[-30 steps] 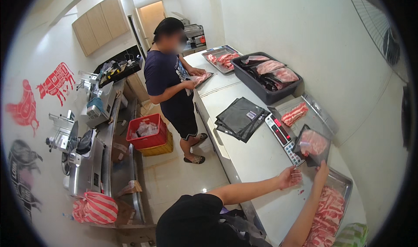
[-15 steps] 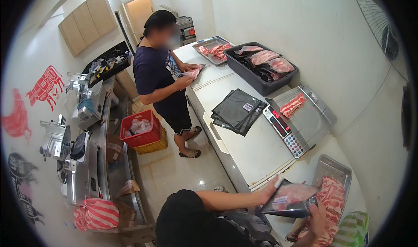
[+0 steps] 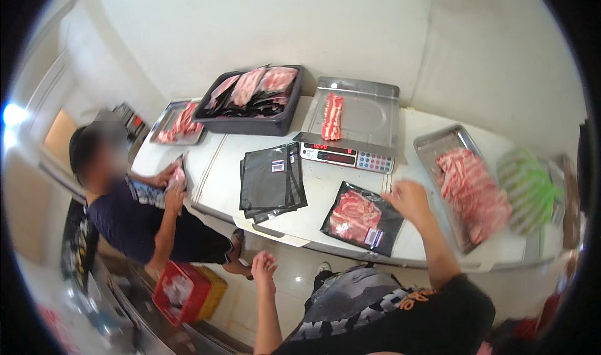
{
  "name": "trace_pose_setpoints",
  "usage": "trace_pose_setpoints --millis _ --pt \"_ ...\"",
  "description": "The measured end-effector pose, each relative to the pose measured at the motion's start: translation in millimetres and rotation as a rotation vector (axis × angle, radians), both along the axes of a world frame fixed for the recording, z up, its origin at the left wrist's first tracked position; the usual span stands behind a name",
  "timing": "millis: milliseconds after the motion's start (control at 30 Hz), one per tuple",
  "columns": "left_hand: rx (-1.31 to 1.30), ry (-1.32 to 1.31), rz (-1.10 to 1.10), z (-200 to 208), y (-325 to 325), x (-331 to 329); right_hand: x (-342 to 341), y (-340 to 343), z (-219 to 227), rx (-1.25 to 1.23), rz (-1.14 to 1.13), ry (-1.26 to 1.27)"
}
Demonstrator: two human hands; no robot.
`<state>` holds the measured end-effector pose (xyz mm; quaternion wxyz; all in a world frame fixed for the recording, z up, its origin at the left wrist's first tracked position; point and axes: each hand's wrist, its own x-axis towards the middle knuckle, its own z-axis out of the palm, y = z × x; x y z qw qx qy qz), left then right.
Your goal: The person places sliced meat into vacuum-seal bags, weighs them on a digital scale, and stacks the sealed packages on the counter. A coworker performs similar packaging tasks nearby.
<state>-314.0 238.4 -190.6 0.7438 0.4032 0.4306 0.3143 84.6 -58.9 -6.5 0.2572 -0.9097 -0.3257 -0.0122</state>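
A black-backed clear pouch of red sliced meat [image 3: 355,216], with a white label, lies flat on the white tabletop [image 3: 325,230] in front of me. My right hand [image 3: 408,200] hovers at the pouch's upper right edge, its fingers loosely apart and holding nothing that I can see. Below the table's front edge, my left hand [image 3: 264,272] is raised with curled fingers, and nothing shows in it. Right of the pouch, a metal tray [image 3: 443,142] holds a pile of striped meat slices [image 3: 472,192]. A digital scale [image 3: 369,126] carries a short strip of meat slices [image 3: 332,117].
Empty black pouches [image 3: 266,180] lie stacked left of the scale. A dark tub [image 3: 247,126] holds filled pouches. At the left, a co-worker [image 3: 134,211] handles a pouch near another meat tray [image 3: 164,118]. A green striped bag [image 3: 529,189] sits far right; a red crate [image 3: 178,292] stands on the floor.
The meat pouch, earlier held in both my hands over the tray, now lies on the table, let go. My hands have drawn apart. The view has turned right.
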Motion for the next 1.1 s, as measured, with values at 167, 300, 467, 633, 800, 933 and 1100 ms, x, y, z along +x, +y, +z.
trace_pose_setpoints --millis 167,300,467,633,800,933,1100 --pt "0.022 0.065 0.083 -7 21 -54 60 156 59 0.377 0.066 -0.071" --pt "0.116 0.089 0.000 20 37 -50 209 293 -32 -0.002 -0.018 0.067" --pt "0.215 -0.062 -0.022 30 43 -56 331 333 -92 0.106 0.077 -0.212" --pt "0.034 -0.035 0.158 0 22 -101 324 340 -97 -0.107 -0.140 0.196" --pt "-0.097 0.038 0.185 -6 15 -115 313 323 -74 -0.236 -0.137 0.183" --pt "-0.054 -0.056 0.114 -6 20 -111 261 327 -61 -0.219 -0.056 0.239" --pt "-0.006 -0.035 -0.154 -2 42 -54 232 253 -6 -0.272 0.000 0.222"
